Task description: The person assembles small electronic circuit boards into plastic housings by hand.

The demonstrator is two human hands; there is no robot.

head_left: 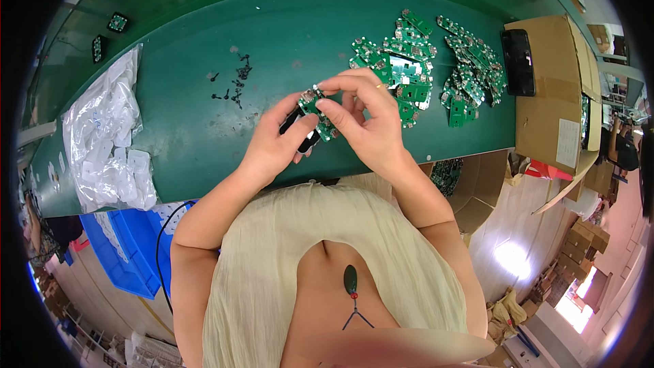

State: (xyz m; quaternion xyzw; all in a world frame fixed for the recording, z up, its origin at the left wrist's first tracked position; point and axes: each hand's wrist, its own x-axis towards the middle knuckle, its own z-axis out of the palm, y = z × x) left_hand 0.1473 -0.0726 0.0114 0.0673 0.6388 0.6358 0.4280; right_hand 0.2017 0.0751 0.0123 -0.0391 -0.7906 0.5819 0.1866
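Near the front middle of the green table, my left hand (276, 138) is closed around a black plastic casing (308, 142). A green circuit board (325, 125) sits tilted at the casing, with my left thumb pressed on it. My right hand (364, 112) pinches the upper end of that board between thumb and index finger. Whether the board is seated in the casing or only held against it, I cannot tell. Just beyond my left hand lie several small black parts (238, 83), scattered in a loose cluster.
Piles of green circuit boards (412, 61) lie right of my hands, with another pile (470, 68) farther right. A cardboard box (545, 95) with a black phone-like slab (519, 61) borders the right. Clear plastic bags (102, 136) cover the left. A blue bin (129, 252) stands below.
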